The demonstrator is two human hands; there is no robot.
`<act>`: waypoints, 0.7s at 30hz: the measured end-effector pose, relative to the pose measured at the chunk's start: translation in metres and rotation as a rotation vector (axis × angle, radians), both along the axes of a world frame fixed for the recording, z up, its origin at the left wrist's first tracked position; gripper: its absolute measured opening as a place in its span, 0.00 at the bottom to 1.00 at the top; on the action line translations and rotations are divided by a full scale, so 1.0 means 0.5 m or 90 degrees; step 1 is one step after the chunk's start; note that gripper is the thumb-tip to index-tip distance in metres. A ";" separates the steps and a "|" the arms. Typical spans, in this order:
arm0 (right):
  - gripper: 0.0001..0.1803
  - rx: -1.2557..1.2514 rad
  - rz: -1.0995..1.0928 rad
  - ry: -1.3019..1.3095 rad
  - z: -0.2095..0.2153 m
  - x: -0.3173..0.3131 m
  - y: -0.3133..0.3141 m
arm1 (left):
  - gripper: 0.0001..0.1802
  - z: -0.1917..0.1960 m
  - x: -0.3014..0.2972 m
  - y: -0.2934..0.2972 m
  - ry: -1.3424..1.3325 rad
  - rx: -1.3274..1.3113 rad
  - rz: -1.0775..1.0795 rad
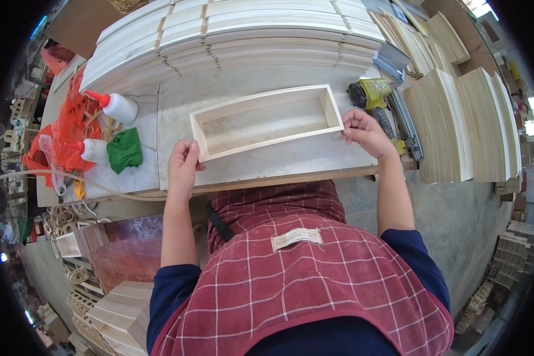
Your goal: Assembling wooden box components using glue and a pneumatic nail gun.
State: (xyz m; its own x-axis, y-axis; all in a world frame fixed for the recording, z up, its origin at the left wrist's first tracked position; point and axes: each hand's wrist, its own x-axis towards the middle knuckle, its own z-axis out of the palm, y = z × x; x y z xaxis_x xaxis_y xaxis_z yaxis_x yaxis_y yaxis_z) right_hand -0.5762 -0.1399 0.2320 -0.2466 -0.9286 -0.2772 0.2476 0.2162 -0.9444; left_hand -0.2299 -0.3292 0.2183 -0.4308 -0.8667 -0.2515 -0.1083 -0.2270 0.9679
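A long, shallow box of pale wood lies on the worktable in front of me, its open side facing up and its right end slightly farther away. My left hand pinches its near left corner between thumb and fingers. At the near right corner, my right hand has its fingers closed on the end of the rim. Just beyond that hand lies a yellow-green and black nail gun.
Stacked pale boards line the table's back, with upright panels at right. On the left are a white glue bottle with a red cap, another bottle, a green cloth and red plastic bags. A hose crosses the front edge.
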 end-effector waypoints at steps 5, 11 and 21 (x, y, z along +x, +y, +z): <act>0.09 0.027 -0.089 0.169 0.021 -0.035 -0.052 | 0.10 0.010 -0.029 -0.055 -0.010 -0.088 0.069; 0.11 0.050 -0.178 0.254 0.005 -0.014 -0.172 | 0.12 -0.025 -0.075 -0.131 -0.021 -0.120 0.103; 0.12 0.024 -0.257 0.214 -0.073 -0.038 -0.206 | 0.08 -0.034 -0.103 -0.168 0.095 0.154 0.191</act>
State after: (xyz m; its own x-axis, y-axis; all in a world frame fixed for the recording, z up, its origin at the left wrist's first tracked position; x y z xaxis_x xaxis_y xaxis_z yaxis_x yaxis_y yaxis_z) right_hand -0.5952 -0.2430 0.1953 -0.6635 -0.7326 -0.1521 0.0022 0.2014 -0.9795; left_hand -0.2815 -0.4131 0.2011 -0.2151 -0.8830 -0.4172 0.1344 -0.4499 0.8829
